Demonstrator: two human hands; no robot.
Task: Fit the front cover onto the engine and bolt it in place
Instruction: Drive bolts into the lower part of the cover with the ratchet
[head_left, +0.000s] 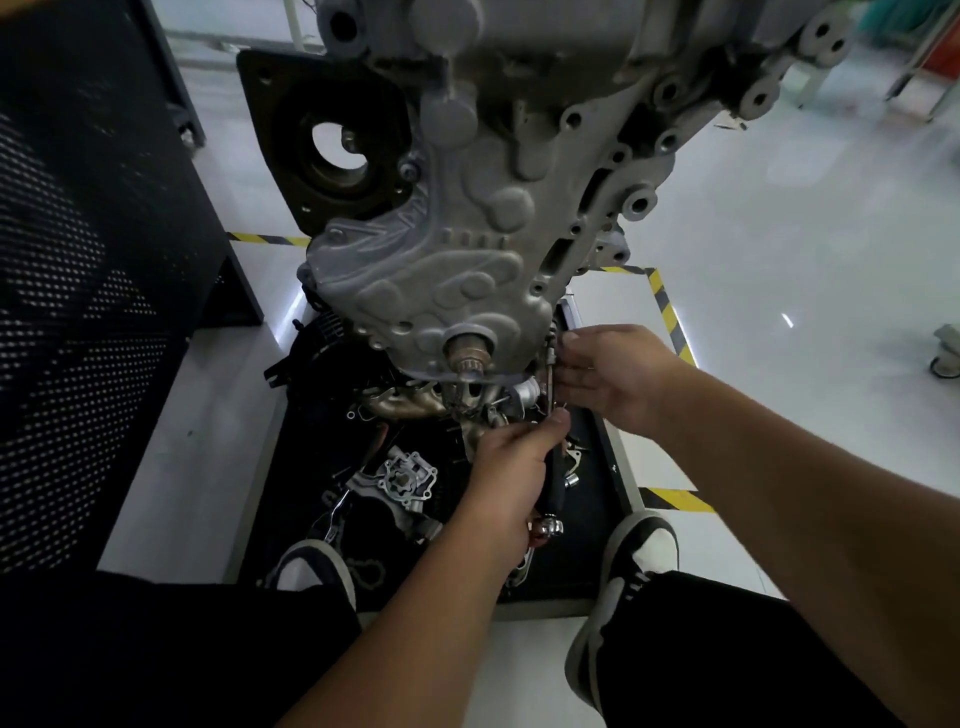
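Gripping one ratchet (555, 483): two hands (511, 467), one front cover (447, 270).

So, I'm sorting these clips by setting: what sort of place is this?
Most likely an auto repair workshop or training bay. An engine hangs over a black tray of loose parts, the glossy floor carries yellow-black hazard tape, and the left hand grips a ratchet.

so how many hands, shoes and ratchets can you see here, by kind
hands: 2, left hand and right hand
shoes: 2, left shoe and right shoe
ratchets: 1, ratchet held by the left hand
total: 5
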